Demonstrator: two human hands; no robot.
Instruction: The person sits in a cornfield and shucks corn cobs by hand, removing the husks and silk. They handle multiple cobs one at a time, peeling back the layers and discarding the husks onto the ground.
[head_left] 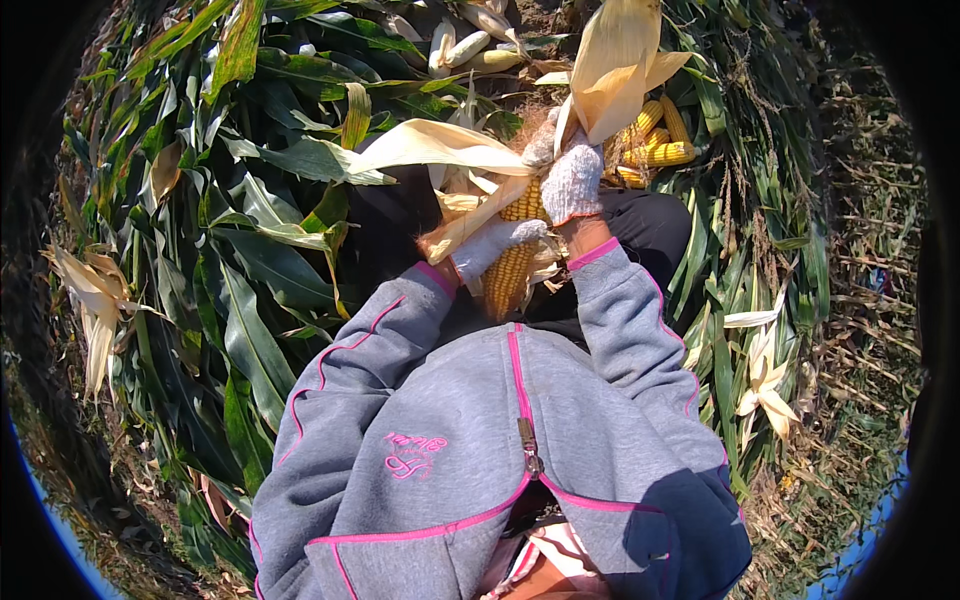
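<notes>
Before my lap, an ear of corn with bare yellow kernels slants upward, its pale dry husk peeled back and fanning out to the left and top. My left hand, in a white knit glove, wraps round the ear's lower part with the thumb across the kernels. Higher up, my right hand, gloved alike, is closed on the husk at the ear's upper end, where broad leaves stand up above the fist. The ear's top is partly hidden by husk and glove.
Several husked yellow ears lie in a pile just beyond my right knee. Paler ears rest farther off at the top. Green corn stalks and leaves cover the ground on the left, with more stalks on the right. A dry husk lies at right.
</notes>
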